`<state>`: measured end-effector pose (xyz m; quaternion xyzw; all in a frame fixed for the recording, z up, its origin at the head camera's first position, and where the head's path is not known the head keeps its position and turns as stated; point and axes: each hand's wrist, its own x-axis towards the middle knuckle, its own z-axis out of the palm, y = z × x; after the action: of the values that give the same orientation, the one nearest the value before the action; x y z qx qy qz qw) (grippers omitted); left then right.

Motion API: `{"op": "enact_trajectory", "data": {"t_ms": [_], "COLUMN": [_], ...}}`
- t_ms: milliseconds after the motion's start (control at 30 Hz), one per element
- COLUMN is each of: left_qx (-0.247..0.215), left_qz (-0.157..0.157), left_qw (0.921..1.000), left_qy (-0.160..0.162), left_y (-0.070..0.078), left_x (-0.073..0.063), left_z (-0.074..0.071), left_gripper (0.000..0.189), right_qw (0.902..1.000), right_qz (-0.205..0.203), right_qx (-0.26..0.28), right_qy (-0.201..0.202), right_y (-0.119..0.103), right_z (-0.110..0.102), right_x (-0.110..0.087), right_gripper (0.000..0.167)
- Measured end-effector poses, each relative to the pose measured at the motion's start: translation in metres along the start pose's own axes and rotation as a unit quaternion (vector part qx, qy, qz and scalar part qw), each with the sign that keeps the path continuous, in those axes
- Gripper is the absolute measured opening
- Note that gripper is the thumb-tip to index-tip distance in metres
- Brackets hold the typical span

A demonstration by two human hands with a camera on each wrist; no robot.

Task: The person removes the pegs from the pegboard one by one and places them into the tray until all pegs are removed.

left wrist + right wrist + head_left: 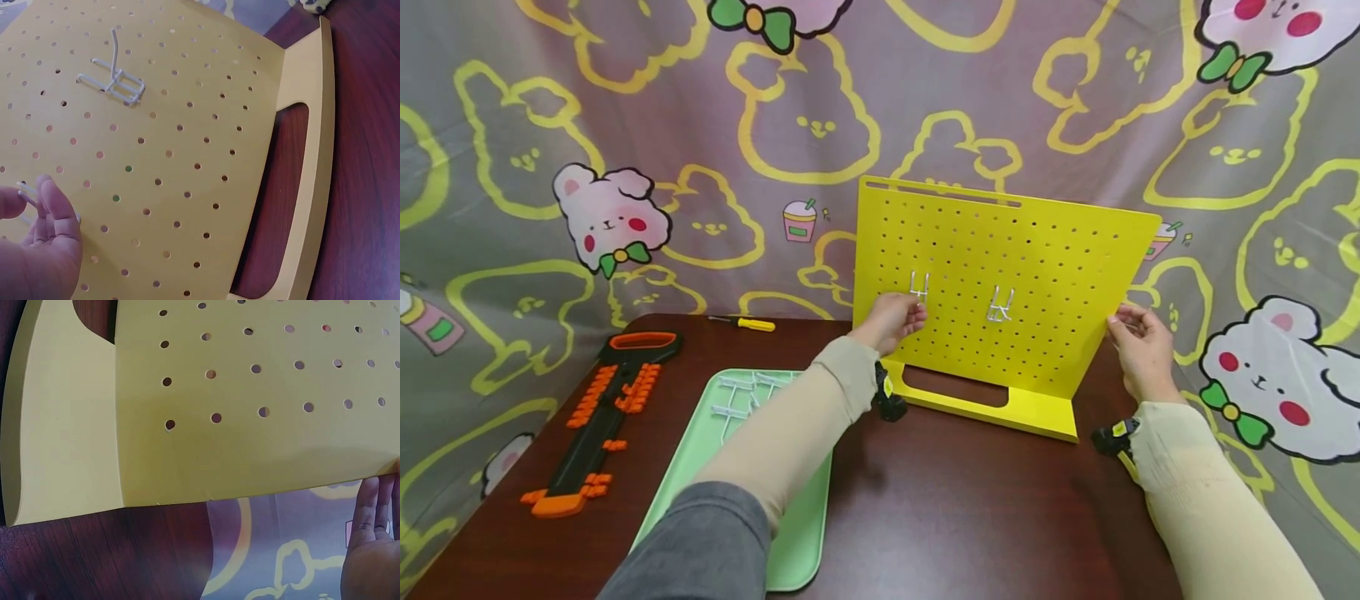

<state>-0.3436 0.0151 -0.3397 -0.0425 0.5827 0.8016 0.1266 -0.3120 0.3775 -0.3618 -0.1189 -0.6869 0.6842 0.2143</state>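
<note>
A yellow pegboard (970,225) stands upright on its flanged base. My left hand (895,321) is at its left half, thumb and fingers pinching a white wire hook (919,283) against the board; the left wrist view shows part of that hook (28,194) between the fingertips, the rest hidden by the hand. A second white hook (1000,304) hangs near the board's middle, one prong sticking out. My right hand (1144,350) holds the pegboard's right edge, fingers (369,509) behind it.
More white hooks (733,411) lie on a green tray (797,533) under my left forearm. Left of it are a black and orange tool rack (602,425) and a yellow-handled screwdriver (756,324). A patterned curtain (700,125) hangs behind the brown table (970,508).
</note>
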Motion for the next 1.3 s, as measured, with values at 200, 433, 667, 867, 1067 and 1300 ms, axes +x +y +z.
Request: {"op": "enact_trajectory", "data": {"t_ms": [200,433,667,867,1067,1300], "left_qx": [-0.008,0.002,0.019,0.019,0.005,0.016], "left_qz": [-0.005,-0.006,-0.02,-0.014,-0.005,0.019], "left_qw": [1.0,0.9998,0.9993,0.9995,0.9998,0.9984], "left_qy": [-0.001,-0.02,-0.027,-0.02,0.018,0.051], "left_y": [0.001,-0.003,-0.011,-0.021,-0.029,-0.034], "left_x": [-0.002,-0.003,-0.012,-0.028,-0.045,-0.067], "left_z": [0.001,-0.007,-0.02,-0.041,-0.077,-0.13], "left_gripper": [0.032,0.032,0.03,0.033,0.033,0.016], "right_qw": [0.9999,1.0,0.9998,0.9996,0.9998,0.9995], "right_qz": [-0.001,-0.006,-0.002,-0.001,0.006,0.002], "right_qx": [-0.015,0.005,0.019,0.028,0.021,0.032], "right_qy": [0.003,-0.005,0.002,0.003,-0.001,0.002], "right_y": [-0.002,-0.003,-0.002,-0.003,-0.003,-0.004], "right_z": [0.001,0.002,0.001,0.001,0.0,0.001], "right_x": [-0.001,0.0,-0.001,-0.002,-0.001,-0.001], "right_gripper": [0.016,0.017,0.015,0.015,0.014,0.014]}}
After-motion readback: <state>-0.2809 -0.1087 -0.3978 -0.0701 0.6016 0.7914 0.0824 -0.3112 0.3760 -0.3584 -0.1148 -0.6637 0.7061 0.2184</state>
